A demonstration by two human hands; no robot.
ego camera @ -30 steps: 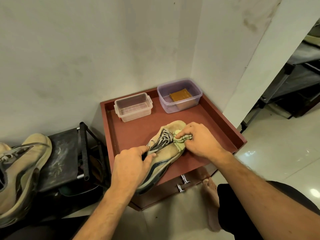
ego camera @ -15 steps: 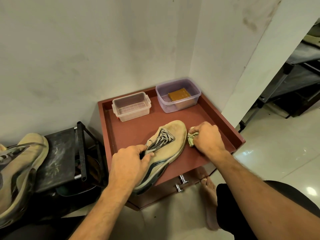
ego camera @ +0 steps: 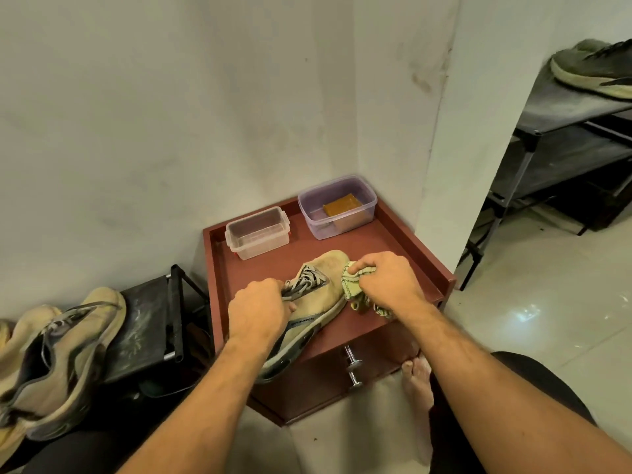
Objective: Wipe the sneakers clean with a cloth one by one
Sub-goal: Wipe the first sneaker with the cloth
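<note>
A beige sneaker [ego camera: 326, 295] with grey laces lies on the red-brown cabinet top [ego camera: 273, 265], its heel hanging over the front edge. My left hand [ego camera: 258, 311] grips it at the collar, by the laces. My right hand [ego camera: 386, 282] holds a bunched pale green cloth [ego camera: 352, 285] against the right side of the toe. Two more beige sneakers [ego camera: 65, 357] lie on a low black rack [ego camera: 147, 323] at the left. A dark sneaker [ego camera: 595, 68] sits on a shelf at the upper right.
A clear plastic box [ego camera: 258, 232] and a purple-tinted box [ego camera: 337, 206] holding a brown block stand at the back of the cabinet top. The cabinet has raised side rims and metal drawer handles [ego camera: 352, 366]. A grey shelf rack [ego camera: 561, 159] stands at the right. My bare foot [ego camera: 415, 374] rests on the floor.
My right hand slid the cloth from the laces to the right of the toe, then back onto the toe's side. The view has tilted up, showing the shelf sneaker.
</note>
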